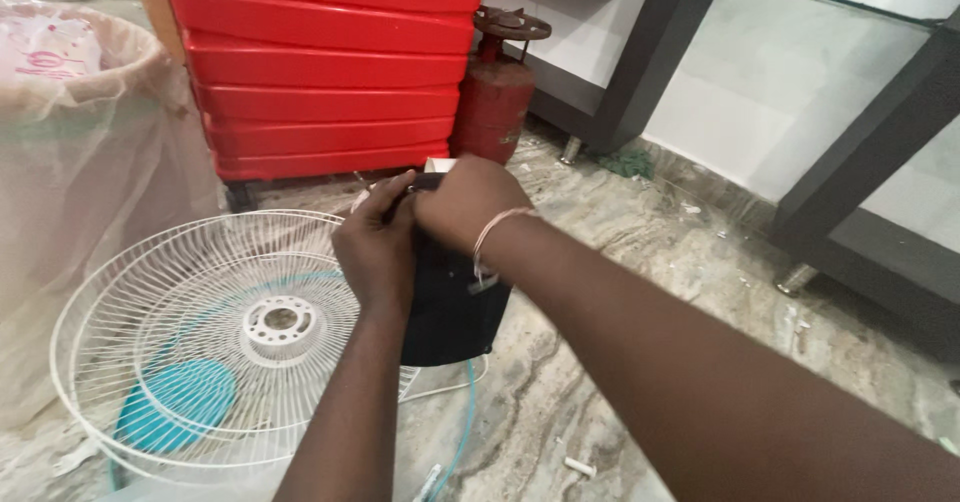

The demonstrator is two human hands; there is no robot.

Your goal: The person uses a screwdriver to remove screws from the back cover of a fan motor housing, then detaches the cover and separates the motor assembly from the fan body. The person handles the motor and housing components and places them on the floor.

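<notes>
Both my hands work at the top of a black cylindrical motor housing (450, 307) that stands upright on the floor. My left hand (377, 247) pinches something small at its top rim; what it holds is hidden by my fingers. My right hand (462, 199) curls over the top of the housing, with a thin band on its wrist. Left of the housing lies a white wire fan guard (215, 337), with blue fan blades (172, 402) showing under it.
A red ribbed plastic panel (320, 62) and a small red gas cylinder (494, 92) stand behind. At the left is a sack (70, 182) lined with clear plastic. Dark cabinet frames (870, 152) run along the right. A pale cable (455, 432) trails over the marble floor.
</notes>
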